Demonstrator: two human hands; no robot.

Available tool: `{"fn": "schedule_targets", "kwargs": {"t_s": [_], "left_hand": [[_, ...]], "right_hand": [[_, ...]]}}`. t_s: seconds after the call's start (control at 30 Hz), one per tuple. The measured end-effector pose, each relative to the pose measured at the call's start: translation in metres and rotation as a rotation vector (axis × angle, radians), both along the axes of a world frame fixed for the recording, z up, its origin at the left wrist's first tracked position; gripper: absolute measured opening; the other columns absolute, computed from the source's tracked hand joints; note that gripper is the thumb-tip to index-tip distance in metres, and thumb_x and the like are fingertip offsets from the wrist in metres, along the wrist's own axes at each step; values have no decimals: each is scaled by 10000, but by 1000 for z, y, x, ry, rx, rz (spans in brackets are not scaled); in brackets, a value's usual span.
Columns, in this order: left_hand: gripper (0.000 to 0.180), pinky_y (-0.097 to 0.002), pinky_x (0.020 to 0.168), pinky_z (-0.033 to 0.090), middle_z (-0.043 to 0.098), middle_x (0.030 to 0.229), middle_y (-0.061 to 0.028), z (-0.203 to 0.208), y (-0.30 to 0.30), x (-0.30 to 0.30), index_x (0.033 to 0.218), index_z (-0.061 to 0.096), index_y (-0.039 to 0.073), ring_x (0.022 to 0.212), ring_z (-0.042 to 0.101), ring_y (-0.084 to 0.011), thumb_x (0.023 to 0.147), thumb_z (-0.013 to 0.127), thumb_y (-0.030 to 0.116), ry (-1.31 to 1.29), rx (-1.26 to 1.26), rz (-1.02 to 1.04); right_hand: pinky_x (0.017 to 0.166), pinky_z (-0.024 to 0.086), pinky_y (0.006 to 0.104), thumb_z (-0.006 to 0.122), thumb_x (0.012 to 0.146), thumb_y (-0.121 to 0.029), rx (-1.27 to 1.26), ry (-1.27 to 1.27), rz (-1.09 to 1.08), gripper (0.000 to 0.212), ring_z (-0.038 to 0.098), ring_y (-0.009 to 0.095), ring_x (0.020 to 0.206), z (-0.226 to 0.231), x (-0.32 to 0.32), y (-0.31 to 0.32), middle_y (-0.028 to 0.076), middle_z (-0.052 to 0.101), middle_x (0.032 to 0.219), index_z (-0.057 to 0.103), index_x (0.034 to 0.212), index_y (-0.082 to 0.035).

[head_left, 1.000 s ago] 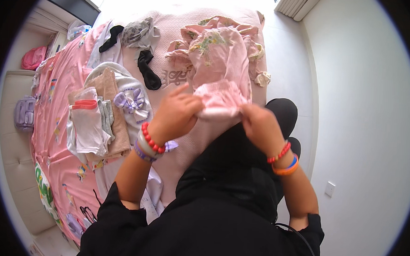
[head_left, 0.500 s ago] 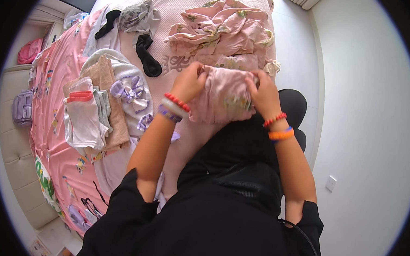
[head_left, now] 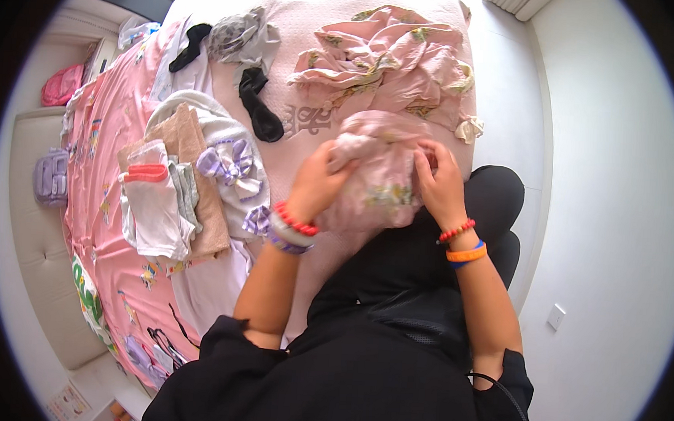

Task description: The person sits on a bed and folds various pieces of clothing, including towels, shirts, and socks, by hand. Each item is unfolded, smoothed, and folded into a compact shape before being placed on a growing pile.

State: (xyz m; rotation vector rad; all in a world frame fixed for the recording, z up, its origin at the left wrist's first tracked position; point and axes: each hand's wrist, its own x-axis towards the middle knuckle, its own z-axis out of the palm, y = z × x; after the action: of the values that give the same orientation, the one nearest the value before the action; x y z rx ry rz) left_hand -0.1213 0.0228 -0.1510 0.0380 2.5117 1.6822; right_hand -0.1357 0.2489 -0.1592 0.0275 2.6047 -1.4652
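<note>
A pink floral garment [head_left: 380, 178], partly bunched and smeared by motion, hangs between my hands over the bed edge and my lap. My left hand [head_left: 319, 181] is closed on its left side, the thumb lying over the cloth. With fingers and thumb drawn together, my right hand [head_left: 439, 185] grips its right upper edge. Just beyond lies a loose heap of matching pink floral cloth [head_left: 395, 53], crumpled on the bed.
Left of me, folded clothes [head_left: 158, 197] are stacked on a white towel-like piece with a purple bow [head_left: 231, 165]. Black socks [head_left: 260, 111] and a grey-patterned cloth [head_left: 239, 38] lie farther off. A white wall [head_left: 612, 187] stands on the right.
The garment has gone from a flatter, squarish spread to a more bunched shape, its top folded over. Both hands have come slightly nearer to me, and the whole view has shifted a little.
</note>
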Motion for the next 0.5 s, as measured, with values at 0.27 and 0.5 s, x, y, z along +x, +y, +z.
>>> {"fn": "schedule_targets", "kwargs": {"t_s": [0.27, 0.5], "left_hand": [[270, -263, 830, 455, 659, 988, -57, 90, -32, 36, 1100, 604, -23, 917, 592, -120, 856, 655, 80, -191, -193, 69], [307, -269, 875, 447, 645, 1054, -47, 133, -43, 26, 1149, 588, -11, 971, 585, -122, 855, 661, 45, -79, 43, 156]], "right_hand": [[914, 447, 412, 556, 842, -152, 781, 637, 209, 258, 487, 285, 1162, -14, -134, -57, 92, 566, 1200, 631, 1084, -105], [704, 508, 368, 521, 833, -81, 245, 835, -116, 164, 620, 308, 805, 107, -207, -8, 176, 626, 911, 582, 957, 8]]}}
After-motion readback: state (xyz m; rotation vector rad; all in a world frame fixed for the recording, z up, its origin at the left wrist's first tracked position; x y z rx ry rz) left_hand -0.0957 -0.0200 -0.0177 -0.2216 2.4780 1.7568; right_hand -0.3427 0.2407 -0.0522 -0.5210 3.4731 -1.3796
